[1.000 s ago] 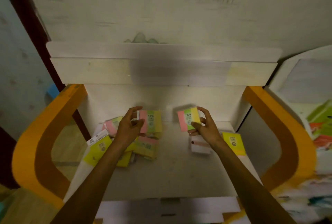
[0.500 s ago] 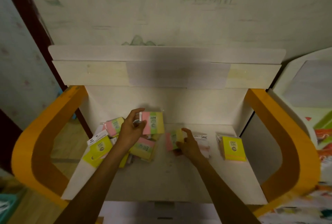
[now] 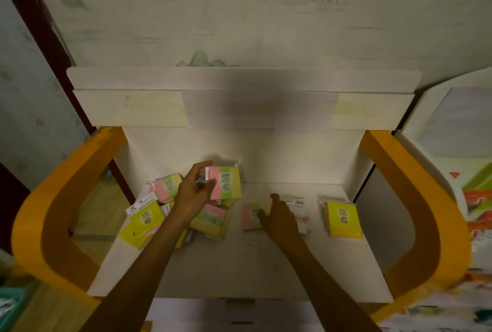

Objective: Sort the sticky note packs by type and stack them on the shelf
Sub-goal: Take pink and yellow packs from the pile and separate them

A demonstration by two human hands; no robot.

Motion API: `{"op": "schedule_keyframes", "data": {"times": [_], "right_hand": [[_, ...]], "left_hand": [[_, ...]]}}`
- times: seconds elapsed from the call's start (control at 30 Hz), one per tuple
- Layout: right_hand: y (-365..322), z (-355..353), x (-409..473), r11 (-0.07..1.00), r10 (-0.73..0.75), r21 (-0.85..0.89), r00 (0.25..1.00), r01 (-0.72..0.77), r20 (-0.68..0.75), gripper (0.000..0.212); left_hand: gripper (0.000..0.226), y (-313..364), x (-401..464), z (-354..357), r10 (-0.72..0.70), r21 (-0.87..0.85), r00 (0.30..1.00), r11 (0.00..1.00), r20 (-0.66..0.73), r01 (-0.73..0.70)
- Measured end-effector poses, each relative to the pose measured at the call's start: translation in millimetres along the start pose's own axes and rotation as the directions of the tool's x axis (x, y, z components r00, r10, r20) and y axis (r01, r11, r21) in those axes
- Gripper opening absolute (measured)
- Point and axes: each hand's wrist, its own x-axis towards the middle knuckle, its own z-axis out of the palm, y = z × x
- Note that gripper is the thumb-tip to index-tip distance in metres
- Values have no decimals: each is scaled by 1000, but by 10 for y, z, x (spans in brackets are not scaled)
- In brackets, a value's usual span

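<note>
Shelf (image 3: 239, 265): white board between two orange side panels (image 3: 53, 212), back wall white.

Unsorted heap (image 3: 149, 220) of sticky note packs lies under and to the left of the left fingers; yellow "2207" packs and pink-green-yellow ones, overlapping, some tilted.

Left hand (image 3: 193, 193): raised above the heap, thumb and fingers pinching the left edge of a tricolour pack marked "2209" (image 3: 226, 185), held face-up, clear of the shelf.

Right hand (image 3: 279, 217): low over the shelf, fingers loosely extended and slightly apart, fingertips resting on the right part of a second tricolour pack (image 3: 250, 216) that lies flat on the board. Grip or mere touch: cannot tell.

White pack (image 3: 299, 212) lies just right of the right fingers, partly hidden by the hand.

Yellow pack "2207" (image 3: 343, 218) lies further right, apart from the hand.
</note>
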Motion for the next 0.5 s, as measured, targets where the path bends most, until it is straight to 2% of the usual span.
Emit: {"op": "schedule_keyframes", "data": {"times": [0.17, 0.27, 0.37, 0.5], "right_hand": [[25, -489, 120, 996, -65, 53, 994, 69, -86, 50], [85, -853, 218, 981, -109, 142, 982, 131, -151, 41], [144, -1164, 285, 956, -171, 211, 972, 203, -160, 35], [216, -1408, 364, 947, -200, 219, 965, 235, -172, 35]], "left_hand": [[36, 24, -2, 169, 39, 63, 999, 997, 5, -39], [34, -26, -5, 346, -49, -17, 997, 999, 60, 50], [36, -160, -15, 543, -97, 19, 989, 995, 116, 95], [37, -371, -68, 804, -129, 72, 979, 990, 160, 119]]}}
